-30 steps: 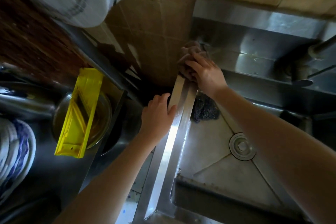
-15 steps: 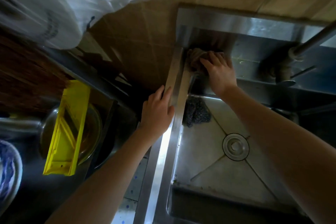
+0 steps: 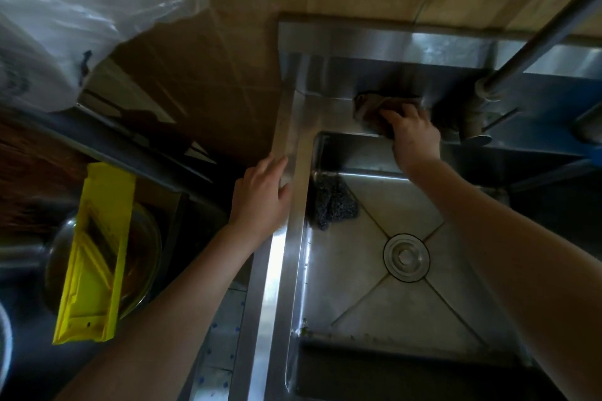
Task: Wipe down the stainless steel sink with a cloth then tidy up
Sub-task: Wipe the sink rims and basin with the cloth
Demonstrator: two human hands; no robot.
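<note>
Right hand [image 3: 415, 138] grips crumpled brown cloth [image 3: 366, 107] on stainless steel sink's [image 3: 293, 146] back ledge. Left hand [image 3: 260, 197] rests flat on left rim. Risk: knuckles hitting adjacent grey metal tap base [image 3: 472, 117].

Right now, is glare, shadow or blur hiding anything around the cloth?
Head view: the cloth and the right hand on it sit in dim shadow, soft but readable. Head view: a bright glare strip runs down the sink rim beside the left hand. Head view: the plastic bag is washed out.
</note>
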